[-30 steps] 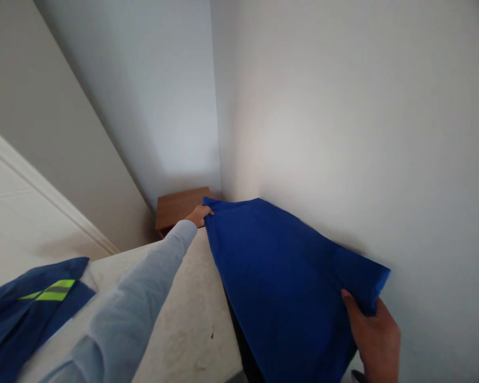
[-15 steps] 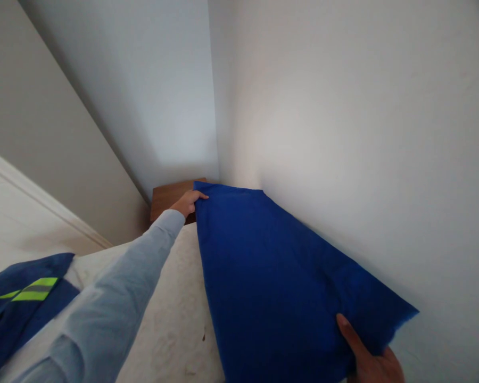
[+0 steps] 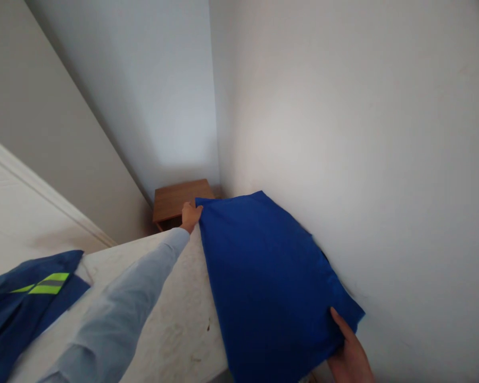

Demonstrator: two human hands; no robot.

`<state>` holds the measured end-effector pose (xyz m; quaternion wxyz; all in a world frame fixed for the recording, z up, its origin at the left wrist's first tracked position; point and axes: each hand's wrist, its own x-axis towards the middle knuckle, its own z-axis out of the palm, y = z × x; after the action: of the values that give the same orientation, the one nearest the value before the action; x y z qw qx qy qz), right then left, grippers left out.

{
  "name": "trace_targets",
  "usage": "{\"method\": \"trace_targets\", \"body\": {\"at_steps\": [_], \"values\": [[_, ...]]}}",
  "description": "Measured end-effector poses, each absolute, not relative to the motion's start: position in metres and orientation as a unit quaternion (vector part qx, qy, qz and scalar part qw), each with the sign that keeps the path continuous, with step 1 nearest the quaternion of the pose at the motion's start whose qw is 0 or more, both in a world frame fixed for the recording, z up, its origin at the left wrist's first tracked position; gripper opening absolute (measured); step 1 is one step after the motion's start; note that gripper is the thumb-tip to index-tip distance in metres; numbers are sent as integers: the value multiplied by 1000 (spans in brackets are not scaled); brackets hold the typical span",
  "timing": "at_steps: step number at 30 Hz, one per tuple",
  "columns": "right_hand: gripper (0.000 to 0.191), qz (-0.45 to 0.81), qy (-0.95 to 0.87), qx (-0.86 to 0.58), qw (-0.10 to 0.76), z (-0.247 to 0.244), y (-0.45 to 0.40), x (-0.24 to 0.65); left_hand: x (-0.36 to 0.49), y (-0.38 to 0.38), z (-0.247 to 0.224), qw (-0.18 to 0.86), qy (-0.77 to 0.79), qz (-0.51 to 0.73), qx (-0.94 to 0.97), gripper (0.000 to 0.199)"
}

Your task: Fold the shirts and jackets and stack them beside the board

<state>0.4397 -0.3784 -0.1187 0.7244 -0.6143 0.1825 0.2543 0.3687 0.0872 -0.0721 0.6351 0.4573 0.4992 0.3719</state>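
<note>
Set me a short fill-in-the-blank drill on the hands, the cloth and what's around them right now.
The left hand grips a far corner of the cloth, whose colour is ____. On top of the cloth, the right hand presses its ____. Of the two hands, the one nearer the brown table is the ____ one. Between the bright yellow-green stripes on the dark garment runs a ____ band.

Missing words: blue; thumb; left; grey.
</note>
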Motion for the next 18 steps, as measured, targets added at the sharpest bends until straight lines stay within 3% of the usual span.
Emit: {"method": "trace_targets", "body": {"at_steps": [4,10,15,18], "values": [[65,256,214,-588,737,-118,-377,441,353,48,-85,551,368,406,629,55],[77,252,195,-563,763,-130,-376,439,339,12,-115,590,327,326,663,36],[54,277,175,-546,771,-149,-388,440,341,20,-103,566,373,384,627,24],[42,203,133,-584,774,-154,-410,439,338,15,-90,561,370,403,622,22]]}}
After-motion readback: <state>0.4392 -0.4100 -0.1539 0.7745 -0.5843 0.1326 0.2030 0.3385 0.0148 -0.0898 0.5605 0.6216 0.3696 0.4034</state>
